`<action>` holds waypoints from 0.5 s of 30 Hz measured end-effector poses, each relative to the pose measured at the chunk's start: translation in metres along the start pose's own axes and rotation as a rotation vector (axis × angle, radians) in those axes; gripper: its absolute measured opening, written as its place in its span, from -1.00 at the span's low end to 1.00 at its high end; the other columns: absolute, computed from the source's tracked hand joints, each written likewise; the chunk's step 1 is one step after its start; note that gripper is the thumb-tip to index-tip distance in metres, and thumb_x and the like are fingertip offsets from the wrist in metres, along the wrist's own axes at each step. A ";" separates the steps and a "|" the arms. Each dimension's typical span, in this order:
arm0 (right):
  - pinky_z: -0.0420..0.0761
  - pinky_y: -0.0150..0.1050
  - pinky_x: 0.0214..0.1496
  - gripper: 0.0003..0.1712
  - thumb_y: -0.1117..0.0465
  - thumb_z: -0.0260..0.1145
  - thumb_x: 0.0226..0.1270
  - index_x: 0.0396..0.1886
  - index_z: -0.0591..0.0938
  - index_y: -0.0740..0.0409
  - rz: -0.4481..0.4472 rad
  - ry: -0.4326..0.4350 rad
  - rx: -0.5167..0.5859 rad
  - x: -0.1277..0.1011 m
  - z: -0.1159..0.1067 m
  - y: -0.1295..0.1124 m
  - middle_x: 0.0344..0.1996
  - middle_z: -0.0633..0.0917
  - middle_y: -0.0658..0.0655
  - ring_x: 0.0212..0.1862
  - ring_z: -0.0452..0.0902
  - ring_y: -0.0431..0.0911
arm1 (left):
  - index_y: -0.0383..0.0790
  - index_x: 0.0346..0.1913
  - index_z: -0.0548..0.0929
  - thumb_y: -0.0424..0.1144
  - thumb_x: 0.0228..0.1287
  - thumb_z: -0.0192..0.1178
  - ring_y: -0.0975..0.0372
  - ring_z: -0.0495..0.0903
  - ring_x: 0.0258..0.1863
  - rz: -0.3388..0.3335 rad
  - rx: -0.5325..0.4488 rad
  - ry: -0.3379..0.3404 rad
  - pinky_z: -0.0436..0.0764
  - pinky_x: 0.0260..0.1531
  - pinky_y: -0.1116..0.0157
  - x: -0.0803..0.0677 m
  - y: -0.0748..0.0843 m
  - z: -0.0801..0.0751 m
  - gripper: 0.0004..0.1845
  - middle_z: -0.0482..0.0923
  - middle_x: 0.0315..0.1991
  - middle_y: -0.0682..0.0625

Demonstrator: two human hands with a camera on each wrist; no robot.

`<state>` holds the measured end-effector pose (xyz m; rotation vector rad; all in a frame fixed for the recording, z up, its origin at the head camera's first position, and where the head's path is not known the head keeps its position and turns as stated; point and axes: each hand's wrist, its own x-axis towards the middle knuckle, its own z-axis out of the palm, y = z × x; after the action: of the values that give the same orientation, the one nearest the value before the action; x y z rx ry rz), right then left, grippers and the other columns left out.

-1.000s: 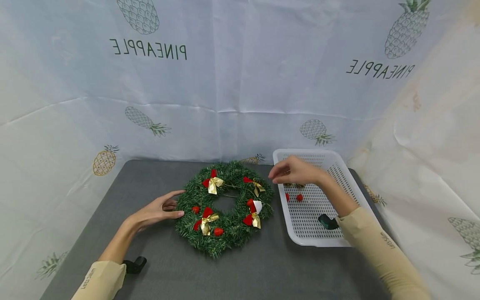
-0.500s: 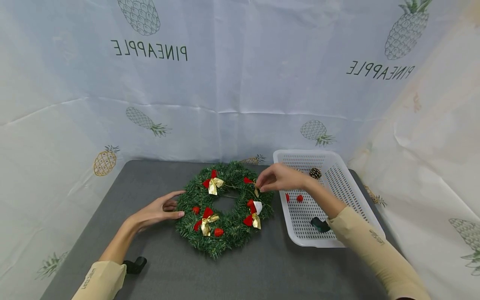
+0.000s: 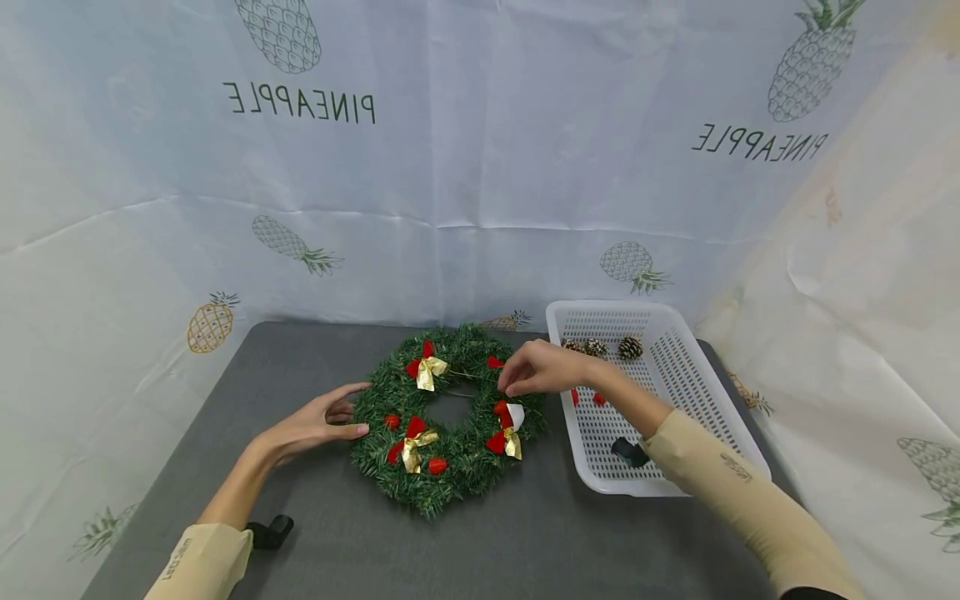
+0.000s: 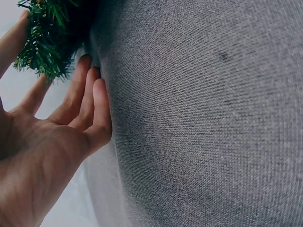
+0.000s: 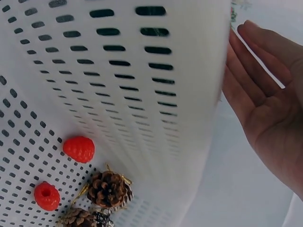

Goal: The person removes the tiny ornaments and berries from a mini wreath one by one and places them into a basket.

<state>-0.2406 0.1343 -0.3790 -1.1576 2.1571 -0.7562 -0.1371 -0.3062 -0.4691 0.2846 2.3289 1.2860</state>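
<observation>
Green tinsel makes up the wreath (image 3: 450, 417), which lies flat at the middle of the grey table (image 3: 525, 533), dotted with red-and-gold bows (image 3: 426, 367) and red berries (image 3: 437, 464). The left hand (image 3: 318, 421) rests on the table at the wreath's 9 o'clock, fingers straight and together, tips touching the needles. The right hand (image 3: 542, 369) hovers over the wreath's 2 o'clock; its fingertips seem drawn together, though whether they pinch anything cannot be told. At the wreath's 3 o'clock sits a white tray (image 3: 678, 333) holding pine cones (image 5: 110, 188) and two more berries.
</observation>
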 end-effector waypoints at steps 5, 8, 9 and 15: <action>0.81 -0.33 0.18 -0.73 0.25 0.33 0.64 0.13 0.81 0.28 -0.009 -0.033 -0.055 0.008 0.004 0.001 0.01 0.89 0.20 0.06 0.86 -0.07 | -0.02 0.78 0.10 0.06 0.54 0.35 -0.46 0.18 0.64 0.003 0.009 0.004 0.46 0.46 -0.41 0.000 -0.001 0.000 -0.06 0.10 0.68 -0.52; 0.81 -0.33 0.17 -0.73 0.24 0.30 0.67 0.14 0.82 0.25 -0.002 -0.047 -0.107 0.011 0.007 0.002 0.01 0.89 0.17 0.05 0.86 -0.10 | -0.02 0.78 0.10 0.06 0.54 0.35 -0.45 0.18 0.64 0.003 0.010 0.004 0.46 0.46 -0.41 0.000 0.000 0.000 -0.07 0.10 0.68 -0.51; 0.81 -0.32 0.17 -0.72 0.23 0.29 0.67 0.14 0.82 0.24 -0.001 -0.053 -0.126 0.012 0.008 0.002 0.01 0.89 0.16 0.05 0.86 -0.11 | -0.01 0.78 0.10 0.06 0.54 0.35 -0.45 0.18 0.65 0.004 0.009 0.004 0.46 0.46 -0.41 -0.001 0.000 0.000 -0.07 0.10 0.69 -0.51; 0.81 -0.29 0.19 -0.71 0.26 0.28 0.67 0.19 0.79 0.25 0.023 -0.102 -0.150 0.014 0.011 0.003 0.07 0.88 0.19 0.10 0.85 -0.05 | -0.01 0.78 0.10 0.05 0.54 0.35 -0.45 0.18 0.65 0.002 0.003 0.001 0.46 0.47 -0.40 -0.001 0.000 0.000 -0.07 0.09 0.69 -0.51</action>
<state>-0.2410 0.1215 -0.3921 -1.2165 2.1674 -0.5211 -0.1364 -0.3067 -0.4686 0.2875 2.3328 1.2840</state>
